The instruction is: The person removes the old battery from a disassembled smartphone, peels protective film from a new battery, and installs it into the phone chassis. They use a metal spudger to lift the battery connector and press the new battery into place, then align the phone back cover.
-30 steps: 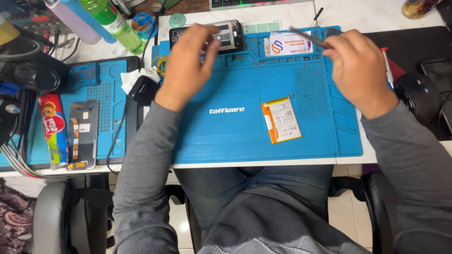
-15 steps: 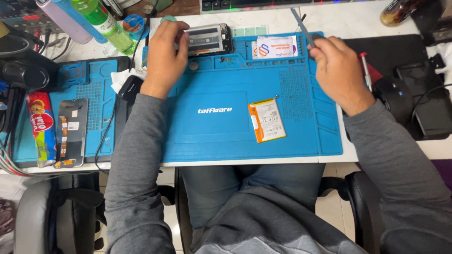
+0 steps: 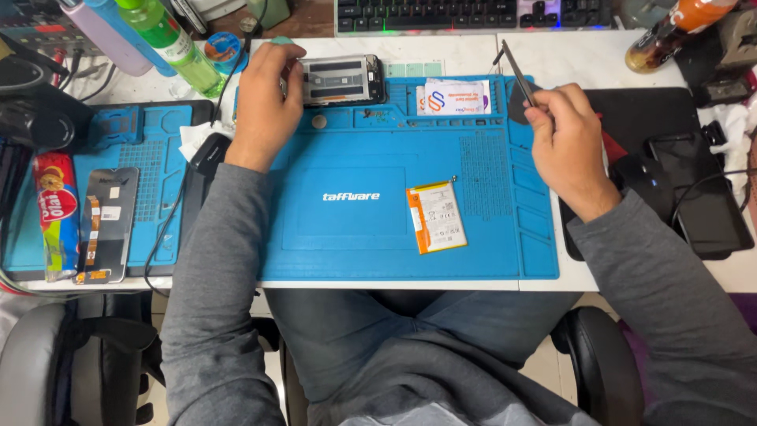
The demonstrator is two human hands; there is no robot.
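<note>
Blue mat (image 3: pixel 355 237): left hand (image 3: pixel 264 99) on opened phone (image 3: pixel 341 80), right hand (image 3: pixel 564 138) pinching tweezers (image 3: pixel 516 72).

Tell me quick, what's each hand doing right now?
Left hand: closed over the end of the opened phone at the top of the blue mat.
Right hand: closed, pinching thin tweezers.

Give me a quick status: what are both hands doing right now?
Left hand grips opened phone at blue mat's top edge. Right hand pinches tweezers. Battery lies loose mid-mat, nothing between.
</note>
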